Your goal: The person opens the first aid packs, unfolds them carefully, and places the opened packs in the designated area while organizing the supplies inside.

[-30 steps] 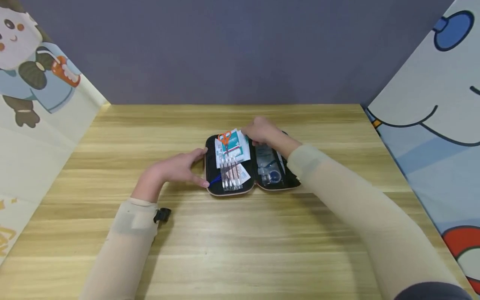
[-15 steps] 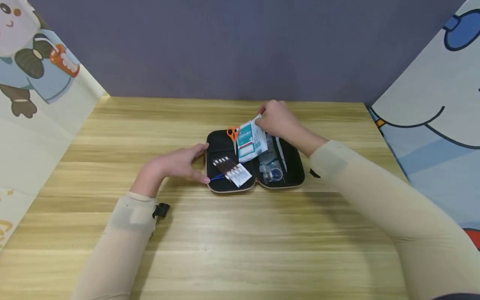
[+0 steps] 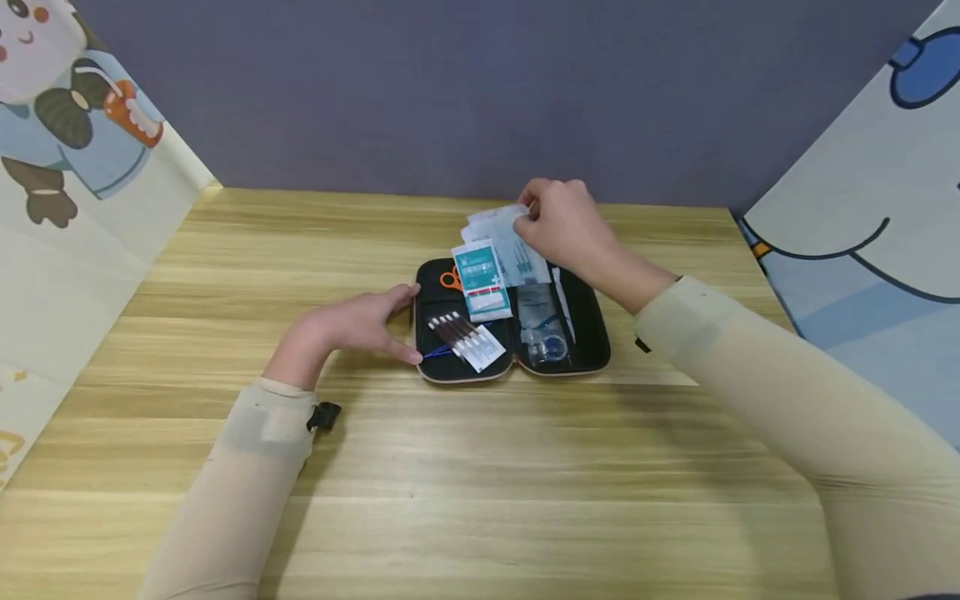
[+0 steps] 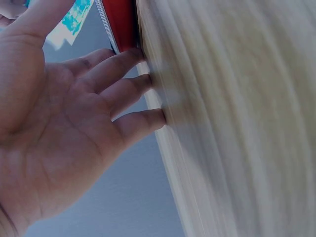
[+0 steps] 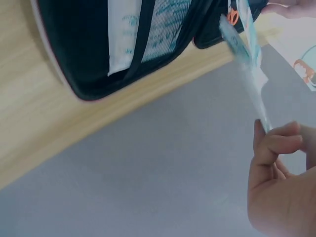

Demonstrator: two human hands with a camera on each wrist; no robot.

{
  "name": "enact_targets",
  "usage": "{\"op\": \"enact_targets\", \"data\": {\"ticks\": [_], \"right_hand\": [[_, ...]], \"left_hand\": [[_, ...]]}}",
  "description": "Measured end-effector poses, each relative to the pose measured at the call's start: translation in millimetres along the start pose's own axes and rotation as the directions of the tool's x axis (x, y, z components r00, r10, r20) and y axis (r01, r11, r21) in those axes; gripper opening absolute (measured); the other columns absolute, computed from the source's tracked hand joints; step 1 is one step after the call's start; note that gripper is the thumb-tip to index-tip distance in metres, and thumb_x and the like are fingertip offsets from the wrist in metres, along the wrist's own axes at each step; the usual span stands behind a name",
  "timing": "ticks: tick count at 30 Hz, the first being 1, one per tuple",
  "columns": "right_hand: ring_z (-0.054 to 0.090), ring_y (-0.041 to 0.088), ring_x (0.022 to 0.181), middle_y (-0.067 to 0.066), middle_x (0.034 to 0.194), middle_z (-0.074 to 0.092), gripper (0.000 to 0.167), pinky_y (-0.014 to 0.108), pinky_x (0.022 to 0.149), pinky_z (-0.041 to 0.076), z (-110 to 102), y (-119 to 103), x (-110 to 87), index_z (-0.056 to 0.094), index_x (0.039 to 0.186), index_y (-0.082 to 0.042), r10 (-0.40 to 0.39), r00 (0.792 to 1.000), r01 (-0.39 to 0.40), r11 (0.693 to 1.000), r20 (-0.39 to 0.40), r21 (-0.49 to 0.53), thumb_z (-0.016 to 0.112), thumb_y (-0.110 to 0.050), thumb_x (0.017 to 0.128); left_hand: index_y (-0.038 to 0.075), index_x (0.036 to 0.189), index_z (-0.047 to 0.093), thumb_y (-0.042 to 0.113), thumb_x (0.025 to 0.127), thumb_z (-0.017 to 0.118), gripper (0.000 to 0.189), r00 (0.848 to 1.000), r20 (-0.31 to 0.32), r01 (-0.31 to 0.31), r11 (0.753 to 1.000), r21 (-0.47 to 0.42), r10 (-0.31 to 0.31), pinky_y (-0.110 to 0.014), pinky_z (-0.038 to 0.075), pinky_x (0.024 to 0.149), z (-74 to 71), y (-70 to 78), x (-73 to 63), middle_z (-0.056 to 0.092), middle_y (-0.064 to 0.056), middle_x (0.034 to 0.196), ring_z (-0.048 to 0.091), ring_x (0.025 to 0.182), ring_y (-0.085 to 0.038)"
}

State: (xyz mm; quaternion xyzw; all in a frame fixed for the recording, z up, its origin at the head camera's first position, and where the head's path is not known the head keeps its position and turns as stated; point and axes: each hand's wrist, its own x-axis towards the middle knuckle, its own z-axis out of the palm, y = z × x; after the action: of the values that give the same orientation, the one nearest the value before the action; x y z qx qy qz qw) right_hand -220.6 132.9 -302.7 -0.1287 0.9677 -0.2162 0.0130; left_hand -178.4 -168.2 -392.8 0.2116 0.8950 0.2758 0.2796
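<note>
A small black zip case [image 3: 592, 321] lies unfolded on the wooden table. At its left edge rests my left hand [image 3: 348, 323], thumb and fingers spread; in the left wrist view the fingertips touch the case's red outer side [image 4: 120, 24] and the table. Above the case's back edge, my right hand [image 3: 572, 227] pinches thin whitish packets [image 3: 517, 250] by their upper corner. A teal-and-white packet [image 3: 480, 273] hangs beside them over the left half, partly covering orange-handled scissors [image 3: 450, 280]. Brown-stemmed swabs [image 3: 450, 327] and a small white packet [image 3: 483, 350] lie below.
In the right half, a clear bag [image 3: 536, 308] and a white strip-like tool [image 3: 563, 304] sit under straps. Blue sticks [image 3: 438, 353] show near my left thumb. A grey wall [image 3: 480, 100] stands behind the table, with cartoon-printed panels on both sides.
My right hand has lifted the packets up and back from the case's left half, and they have fanned apart. Swabs and scissors have come more into view. The left hand stays at the edge.
</note>
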Motion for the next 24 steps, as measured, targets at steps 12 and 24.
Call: {"op": "enact_targets", "data": {"ticks": [12, 24], "right_hand": [[0.08, 0.027, 0.091, 0.017, 0.116, 0.073, 0.03, 0.029, 0.071, 0.065, -25, 46, -17.5, 0.059, 0.123, -0.005, 0.12, 0.993, -0.117, 0.978, -0.01, 0.171, 0.056, -0.026, 0.102], [0.07, 0.035, 0.116, 0.017, 0.134, 0.071, 0.03, 0.029, 0.087, 0.053, -9, 126, -55.6, 0.077, 0.131, -0.01, -0.111, 0.991, 0.121, 0.98, -0.073, 0.157, 0.065, -0.023, 0.107]], "left_hand": [[0.002, 0.17, 0.013, 0.042, 0.085, 0.09, 0.121, 1.0, 0.003, 0.025, 1.0, 0.016, -0.025, -0.052, 0.02, 0.136, 0.7, -2.0, 1.2, 0.022, -0.019, 0.177, 0.023, 0.165, -0.036], [0.004, 0.171, 0.011, 0.045, 0.086, 0.088, 0.122, 1.0, 0.016, 0.026, 0.999, 0.033, -0.026, -0.055, 0.021, 0.135, 0.5, -3.4, 3.6, 0.022, -0.019, 0.177, 0.021, 0.166, -0.037]]}}
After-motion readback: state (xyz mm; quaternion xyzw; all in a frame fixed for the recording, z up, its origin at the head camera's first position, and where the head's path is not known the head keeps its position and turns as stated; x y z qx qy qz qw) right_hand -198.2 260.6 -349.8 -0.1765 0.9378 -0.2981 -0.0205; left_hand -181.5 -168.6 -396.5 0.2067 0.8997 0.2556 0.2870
